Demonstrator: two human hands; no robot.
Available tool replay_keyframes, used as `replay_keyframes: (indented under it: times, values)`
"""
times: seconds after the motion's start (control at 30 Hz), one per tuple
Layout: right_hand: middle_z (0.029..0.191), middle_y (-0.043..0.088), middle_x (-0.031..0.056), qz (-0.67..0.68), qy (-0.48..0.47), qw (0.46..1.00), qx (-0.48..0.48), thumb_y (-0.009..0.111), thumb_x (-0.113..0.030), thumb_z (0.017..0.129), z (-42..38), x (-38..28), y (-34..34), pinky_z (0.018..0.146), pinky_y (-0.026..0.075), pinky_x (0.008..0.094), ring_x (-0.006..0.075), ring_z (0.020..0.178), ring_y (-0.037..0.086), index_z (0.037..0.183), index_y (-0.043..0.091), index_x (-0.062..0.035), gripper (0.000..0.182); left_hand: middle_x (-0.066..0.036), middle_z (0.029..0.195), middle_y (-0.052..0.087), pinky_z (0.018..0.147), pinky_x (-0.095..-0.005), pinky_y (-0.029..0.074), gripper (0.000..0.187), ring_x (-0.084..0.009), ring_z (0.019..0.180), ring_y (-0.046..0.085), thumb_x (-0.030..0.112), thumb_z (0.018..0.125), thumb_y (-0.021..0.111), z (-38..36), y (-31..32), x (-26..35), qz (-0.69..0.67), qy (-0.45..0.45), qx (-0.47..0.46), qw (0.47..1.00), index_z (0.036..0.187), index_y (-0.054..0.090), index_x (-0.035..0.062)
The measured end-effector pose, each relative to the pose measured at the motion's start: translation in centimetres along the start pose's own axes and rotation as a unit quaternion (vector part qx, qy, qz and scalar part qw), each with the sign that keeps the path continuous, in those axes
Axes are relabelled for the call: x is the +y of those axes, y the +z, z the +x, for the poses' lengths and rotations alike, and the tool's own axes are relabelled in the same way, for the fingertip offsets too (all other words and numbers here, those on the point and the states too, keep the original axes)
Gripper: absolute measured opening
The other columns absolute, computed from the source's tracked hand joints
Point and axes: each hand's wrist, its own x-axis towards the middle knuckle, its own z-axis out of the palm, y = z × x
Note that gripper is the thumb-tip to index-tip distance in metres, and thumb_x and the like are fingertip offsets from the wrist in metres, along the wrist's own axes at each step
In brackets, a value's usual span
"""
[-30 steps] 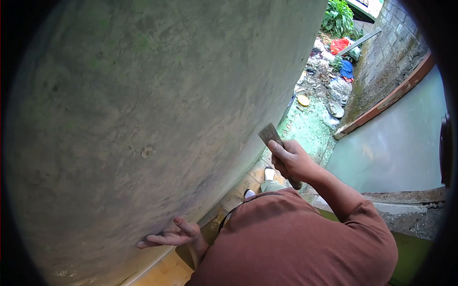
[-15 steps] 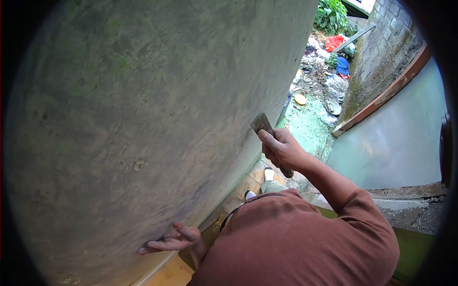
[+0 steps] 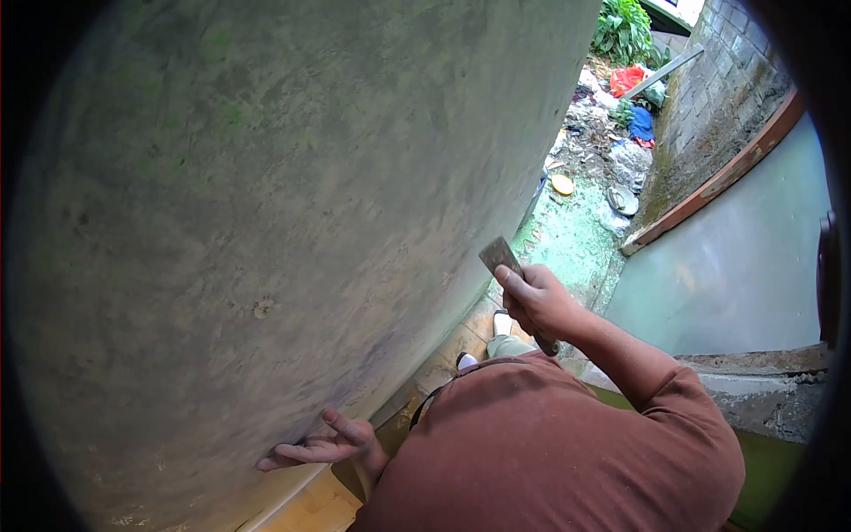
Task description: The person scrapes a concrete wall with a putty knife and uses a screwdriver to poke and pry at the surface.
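Observation:
My right hand [image 3: 536, 301] is wrapped round the handle of a flat metal scraper [image 3: 501, 257], its blade pointing up and left, close to the wall in view. Whether the blade touches the wall I cannot tell. Low on the left, my left hand [image 3: 328, 443] has its fingers spread beside the grey plastered wall [image 3: 266, 222] and holds nothing. A small pale chipped spot [image 3: 263, 307] shows on the wall's surface.
A narrow passage [image 3: 567, 235] runs ahead, with a yellow lid [image 3: 562, 184], plastic bags [image 3: 628, 82] and rubble. At right stand a block wall [image 3: 709, 97] and a smooth panel [image 3: 718, 257] with a reddish edge. Tiles [image 3: 324, 505] lie below.
My right hand has moved down and slightly right with the scraper. My left hand has hardly moved.

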Motion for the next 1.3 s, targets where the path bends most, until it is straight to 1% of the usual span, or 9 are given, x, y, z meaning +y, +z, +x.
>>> replay_keyframes:
  times: [0.17,0.4,0.47,0.53,0.7,0.87,1.07,1.2,1.3]
  values:
    - [0.049,0.042,-0.0006,-0.021,-0.1,0.995,0.0,0.047,-0.047,0.096,1.0,-3.2,0.7,0.034,0.029,0.0251,0.0082,0.036,0.037,0.065,0.048,-0.005,0.052,-0.013,0.156,-0.007,0.115,-0.0474,0.005,0.074,-0.0305,0.144,-0.011,0.011,0.085,0.057,-0.1,0.6,-0.3,-0.064,0.017,0.022,0.998,0.147,0.018,0.0007]
    - [0.05,0.04,-0.002,0.005,0.034,0.999,0.033,0.048,-0.047,0.096,1.2,2.5,-1.3,0.035,0.027,0.0241,0.007,0.036,0.035,0.067,0.047,-0.0061,0.05,-0.013,0.156,-0.006,0.115,-0.0475,0.005,0.072,-0.0295,0.144,-0.013,0.012,0.086,0.056,0.4,0.1,0.2,-0.033,0.01,-0.002,0.999,0.147,0.018,0.0013]
    - [0.052,0.042,-0.0018,-0.029,0.013,0.999,0.041,0.049,-0.049,0.095,2.4,1.3,-1.1,0.037,0.032,0.0247,0.0078,0.04,0.04,0.062,0.046,-0.0068,0.054,-0.013,0.156,-0.006,0.115,-0.0479,0.003,0.071,-0.0292,0.144,-0.013,0.012,0.087,0.056,0.2,0.1,0.2,-0.026,0.01,-0.006,1.0,0.147,0.019,0.0017]
    - [0.05,0.041,-0.002,0.007,-0.072,0.997,0.011,0.049,-0.047,0.096,2.6,-0.6,-0.5,0.034,0.026,0.0245,0.0074,0.036,0.035,0.065,0.047,-0.007,0.05,-0.013,0.156,-0.006,0.115,-0.0478,0.003,0.071,-0.0292,0.144,-0.013,0.013,0.087,0.056,0.3,-0.2,0.4,-0.007,0.014,-0.014,1.0,0.147,0.02,0.0016]
    - [0.049,0.04,-0.0018,0.021,0.019,0.999,0.045,0.048,-0.047,0.096,1.7,3.4,-1.6,0.034,0.027,0.0248,0.0078,0.035,0.035,0.064,0.044,-0.0083,0.051,-0.013,0.156,-0.006,0.115,-0.0481,0.003,0.071,-0.0292,0.144,-0.014,0.013,0.087,0.055,0.3,-0.3,0.5,0.024,0.018,-0.025,0.999,0.147,0.02,0.0013]
    - [0.048,0.039,-0.0014,0.038,-0.048,0.998,-0.005,0.048,-0.049,0.095,3.0,0.2,-1.2,0.034,0.027,0.0257,0.0086,0.035,0.035,0.064,0.044,-0.0081,0.051,-0.013,0.156,-0.007,0.115,-0.0492,0.004,0.07,-0.0301,0.143,-0.014,0.013,0.087,0.055,0.4,-0.1,0.7,0.02,0.012,-0.022,0.999,0.147,0.02,0.0015]
    - [0.054,0.046,0.0,-0.026,0.039,0.998,0.045,0.048,-0.048,0.096,2.1,3.6,-2.0,0.039,0.033,0.0254,0.0082,0.04,0.04,0.065,0.05,-0.0057,0.052,-0.014,0.156,-0.007,0.115,-0.0494,0.006,0.07,-0.0305,0.143,-0.013,0.013,0.087,0.056,0.4,-0.1,0.5,-0.004,0.011,-0.02,1.0,0.147,0.021,0.0014]
    - [0.049,0.042,-0.0011,0.015,-0.049,0.999,0.008,0.049,-0.049,0.095,3.0,-0.1,-0.8,0.035,0.028,0.0254,0.0086,0.036,0.038,0.063,0.046,-0.0074,0.053,-0.014,0.156,-0.008,0.115,-0.0498,0.006,0.07,-0.0305,0.143,-0.013,0.013,0.087,0.056,0.6,0.0,0.6,0.014,0.021,-0.027,0.999,0.147,0.021,0.0016]
    - [0.051,0.044,-0.0006,0.011,-0.035,0.999,0.028,0.05,-0.049,0.095,1.8,2.1,-0.8,0.036,0.032,0.0247,0.0079,0.039,0.041,0.062,0.048,-0.0061,0.054,-0.014,0.156,-0.007,0.115,-0.0499,0.006,0.069,-0.031,0.143,-0.013,0.013,0.087,0.057,0.4,-0.1,0.3,0.002,0.013,-0.02,1.0,0.146,0.022,0.0015]
